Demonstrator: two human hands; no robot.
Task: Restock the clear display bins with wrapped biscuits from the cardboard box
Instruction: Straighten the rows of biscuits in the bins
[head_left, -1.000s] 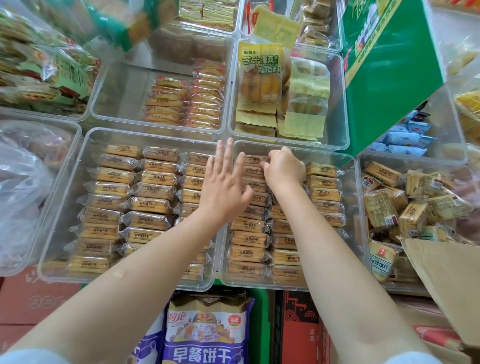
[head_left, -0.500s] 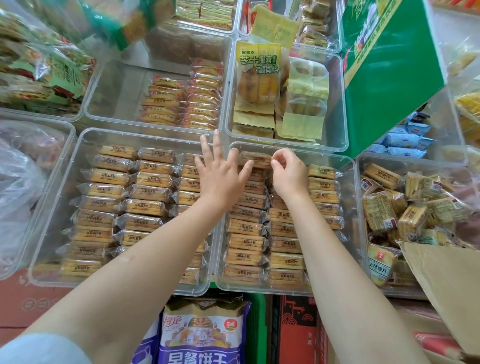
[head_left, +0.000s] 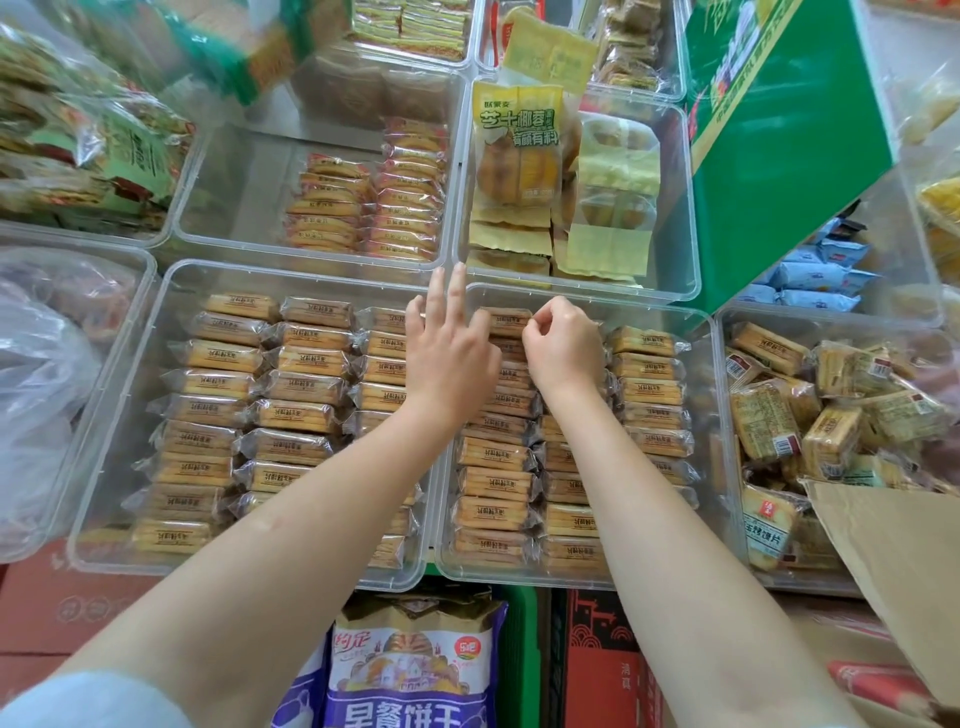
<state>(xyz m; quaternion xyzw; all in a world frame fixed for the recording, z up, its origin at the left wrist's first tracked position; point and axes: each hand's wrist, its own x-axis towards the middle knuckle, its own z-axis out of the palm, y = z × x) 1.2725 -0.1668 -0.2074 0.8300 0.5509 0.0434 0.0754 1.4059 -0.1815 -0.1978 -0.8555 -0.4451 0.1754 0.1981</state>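
Two clear bins hold rows of wrapped golden biscuits: the left bin (head_left: 171, 291) and the middle bin (head_left: 698, 374). My right hand (head_left: 563, 348) is over the far end of the middle bin, thumb and fingers pinching the wrapper edge of the top biscuit pack (head_left: 506, 319). My left hand (head_left: 449, 348) lies over the rim between the two bins, two fingers stretched straight toward the far wall, holding nothing. A brown cardboard flap (head_left: 893, 561) of the box shows at the lower right.
A right-hand bin (head_left: 727, 322) holds loose biscuit packs in a jumble. Behind are a bin of red-wrapped biscuits (head_left: 363, 208), a bin of yellow-green cake packs (head_left: 519, 150), and a tilted green carton (head_left: 779, 156). A plastic bag (head_left: 41, 374) sits at left. Snack bags lie below the bins.
Both hands shifted slightly toward the far end of the middle bin. My right hand went from pressing the stack to pinching the top pack's wrapper; my left fingers moved closer beside it.
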